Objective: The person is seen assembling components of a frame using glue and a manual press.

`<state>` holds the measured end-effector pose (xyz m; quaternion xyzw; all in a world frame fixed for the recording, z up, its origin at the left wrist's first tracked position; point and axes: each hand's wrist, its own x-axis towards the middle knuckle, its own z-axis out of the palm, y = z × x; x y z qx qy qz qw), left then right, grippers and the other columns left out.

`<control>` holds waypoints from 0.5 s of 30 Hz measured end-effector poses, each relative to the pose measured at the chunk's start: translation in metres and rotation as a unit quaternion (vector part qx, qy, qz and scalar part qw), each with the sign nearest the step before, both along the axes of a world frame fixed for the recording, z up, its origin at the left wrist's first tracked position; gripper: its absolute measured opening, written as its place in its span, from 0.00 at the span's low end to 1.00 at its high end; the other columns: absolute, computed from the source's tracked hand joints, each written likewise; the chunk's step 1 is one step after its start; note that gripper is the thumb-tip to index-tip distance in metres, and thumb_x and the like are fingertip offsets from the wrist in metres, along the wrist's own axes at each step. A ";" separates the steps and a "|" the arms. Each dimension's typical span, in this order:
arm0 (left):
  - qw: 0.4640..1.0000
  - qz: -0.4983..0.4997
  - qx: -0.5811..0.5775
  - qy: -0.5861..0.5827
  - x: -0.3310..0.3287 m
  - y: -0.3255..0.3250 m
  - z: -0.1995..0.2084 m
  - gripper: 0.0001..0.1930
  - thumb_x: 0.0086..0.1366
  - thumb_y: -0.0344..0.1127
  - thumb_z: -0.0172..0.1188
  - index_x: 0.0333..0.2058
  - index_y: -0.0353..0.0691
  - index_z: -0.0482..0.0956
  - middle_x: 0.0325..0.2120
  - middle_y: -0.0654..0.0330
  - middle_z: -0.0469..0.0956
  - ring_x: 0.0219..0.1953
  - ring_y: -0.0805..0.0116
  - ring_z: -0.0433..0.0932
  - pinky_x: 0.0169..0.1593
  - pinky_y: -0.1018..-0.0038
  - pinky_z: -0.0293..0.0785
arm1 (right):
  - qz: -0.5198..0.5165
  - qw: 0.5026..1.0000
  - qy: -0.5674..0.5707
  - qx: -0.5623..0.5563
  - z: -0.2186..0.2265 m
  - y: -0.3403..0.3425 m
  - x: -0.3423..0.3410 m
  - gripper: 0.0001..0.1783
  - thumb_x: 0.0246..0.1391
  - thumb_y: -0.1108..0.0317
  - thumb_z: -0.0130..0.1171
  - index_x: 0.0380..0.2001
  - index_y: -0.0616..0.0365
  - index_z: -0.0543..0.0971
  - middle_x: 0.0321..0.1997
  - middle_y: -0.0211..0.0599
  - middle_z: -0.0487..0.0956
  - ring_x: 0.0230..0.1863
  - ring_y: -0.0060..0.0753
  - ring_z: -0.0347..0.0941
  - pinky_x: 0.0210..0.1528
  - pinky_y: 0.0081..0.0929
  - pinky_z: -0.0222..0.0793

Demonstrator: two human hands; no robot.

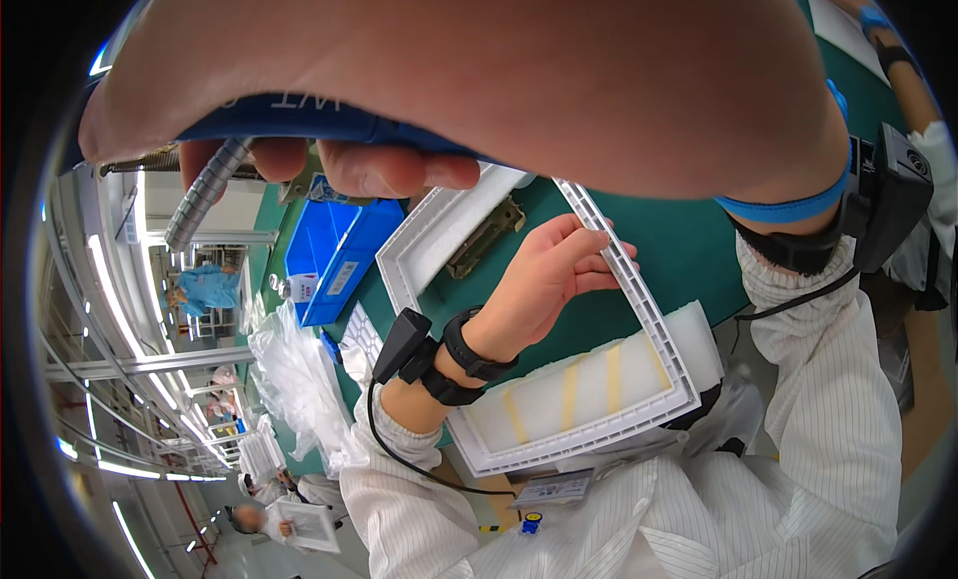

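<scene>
A white rectangular plastic frame [647, 317] with a ribbed rim is tilted in front of me, its near end by my chest. My left hand [539, 285] is closed on the frame's right side bar, thumb on the near face and fingers curled behind. Very close to the camera, my right hand [479, 70] is wrapped round a blue-handled tool [289, 120], whose exact kind I cannot make out. From its left end a ribbed metal rod [207, 192] slants down. The hand hides much of the frame's far end. White foam [697, 341] with yellow strips lies along the frame's near end.
A blue bin [344, 245] stands left on the green table [689, 250], with clear plastic bags [294, 369] nearer me. A metal piece [487, 238] lies inside the frame's outline. Another person's arm [910, 90] is at the far right; other people appear at far left.
</scene>
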<state>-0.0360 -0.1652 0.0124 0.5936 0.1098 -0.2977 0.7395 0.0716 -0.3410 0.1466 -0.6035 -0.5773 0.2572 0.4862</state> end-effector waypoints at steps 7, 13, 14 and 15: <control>1.000 -0.003 0.009 -0.014 0.007 -0.009 -0.007 0.11 0.69 0.34 0.52 0.42 0.32 0.73 0.41 0.47 0.80 0.44 0.61 0.81 0.50 0.66 0.78 | -0.010 1.000 0.004 -0.005 0.004 -0.014 0.002 0.33 0.60 0.34 0.48 0.50 0.52 0.75 0.41 0.35 0.79 0.41 0.26 0.73 0.46 0.21 0.65; 0.996 0.003 0.080 -0.042 -0.013 0.013 0.020 0.17 0.71 0.35 0.51 0.53 0.31 0.70 0.47 0.50 0.78 0.48 0.61 0.79 0.53 0.68 0.76 | -0.025 1.000 0.005 -0.017 0.016 -0.004 -0.022 0.33 0.60 0.34 0.49 0.50 0.52 0.75 0.41 0.35 0.79 0.40 0.26 0.73 0.46 0.21 0.65; 0.985 0.045 0.101 -0.135 -0.023 0.019 0.028 0.19 0.71 0.35 0.52 0.55 0.31 0.68 0.48 0.51 0.76 0.48 0.62 0.79 0.52 0.70 0.75 | -0.034 0.999 0.012 -0.025 0.016 -0.006 -0.029 0.33 0.60 0.34 0.49 0.50 0.52 0.75 0.40 0.35 0.79 0.40 0.26 0.73 0.45 0.21 0.65; 0.963 0.089 0.121 -0.225 -0.035 0.025 0.036 0.21 0.71 0.35 0.53 0.58 0.31 0.65 0.49 0.52 0.75 0.48 0.64 0.78 0.52 0.71 0.75 | -0.038 0.998 0.032 -0.043 0.020 -0.012 -0.039 0.33 0.60 0.34 0.49 0.50 0.52 0.75 0.40 0.35 0.79 0.40 0.26 0.73 0.45 0.21 0.65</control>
